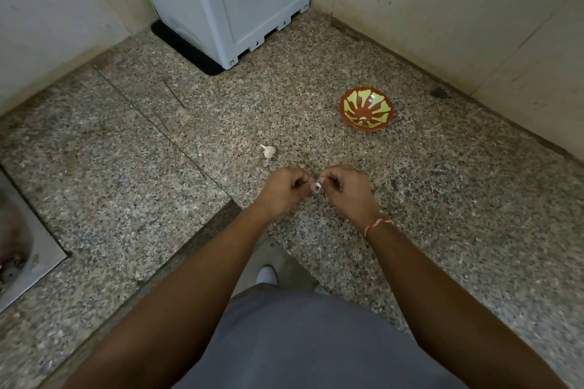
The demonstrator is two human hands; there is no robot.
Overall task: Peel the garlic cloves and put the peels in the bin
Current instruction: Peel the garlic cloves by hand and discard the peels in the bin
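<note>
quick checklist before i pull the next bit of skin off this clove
1. Small white garlic clove pinched by left hand and right hand: ok.
2. Clove fully peeled: cannot tell, fingers hide it.
3. Red and green patterned bowl upright on the speckled granite counter: ok.
4. Spare white garlic piece lying apart from the hands: ok.
5. Bin for peels in view: cannot tell.

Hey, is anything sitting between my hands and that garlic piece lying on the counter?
Nothing visible. The garlic piece lies alone on the speckled counter just beyond the left hand and right hand, which pinch a clove. The patterned bowl sits off to the right.
</note>
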